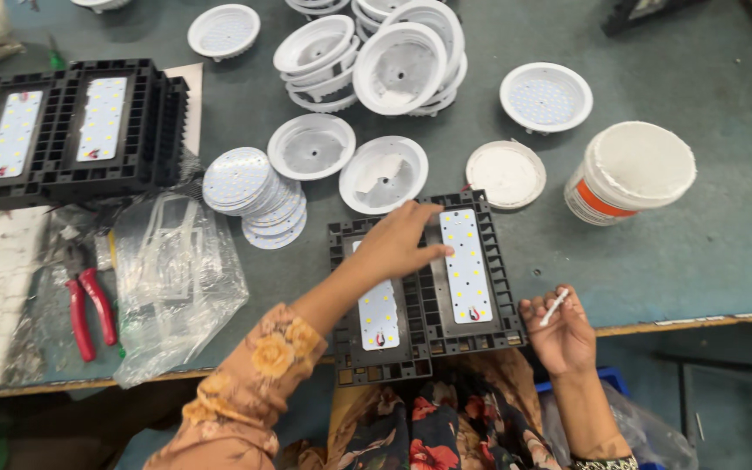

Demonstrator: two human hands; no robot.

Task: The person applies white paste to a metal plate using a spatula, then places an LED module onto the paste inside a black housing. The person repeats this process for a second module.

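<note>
— At six o'clock on the grey workbench (pixel 698 261), what lies under the hands?
— A black finned LED housing (pixel 424 292) with two white LED strips. The left hand (pixel 398 244) lies flat on it, fingers spread, gripping nothing.
— And the right hand (pixel 560 335)?
— At four o'clock, just beside the housing, palm up, fingers curled round a small white stick (pixel 553 307).
— Around them?
— White tub (pixel 633 172) at two o'clock, round LED discs (pixel 250 191) at eleven, red pliers (pixel 89 309) at nine.
</note>
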